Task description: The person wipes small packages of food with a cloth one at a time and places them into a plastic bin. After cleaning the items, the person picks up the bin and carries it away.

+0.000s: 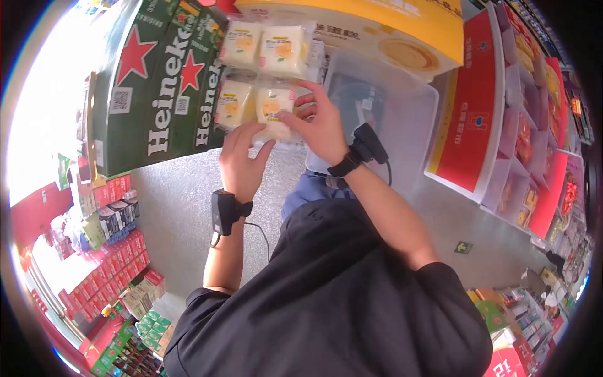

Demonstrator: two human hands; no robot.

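Note:
Square white snack packets in clear wrap, printed with an orange picture, sit in two rows beside the green boxes. My right hand (320,122) has its thumb and fingers closed around the side of the front right packet (275,105). At the lower edge of the front packets, my left hand (242,157) touches the wrap with its fingertips, its thumb spread away from the fingers. Next to it lies the front left packet (231,108). Behind are a back left packet (242,47) and a back right packet (284,51). Both wrists wear black strapped devices.
Green Heineken boxes (166,88) stand on the left. A yellow cake box (389,34) is at the back, above a translucent plastic bin (408,113). On the right is a red-sided shelf (468,107) with snack compartments. Stacked red boxes (103,283) stand lower left.

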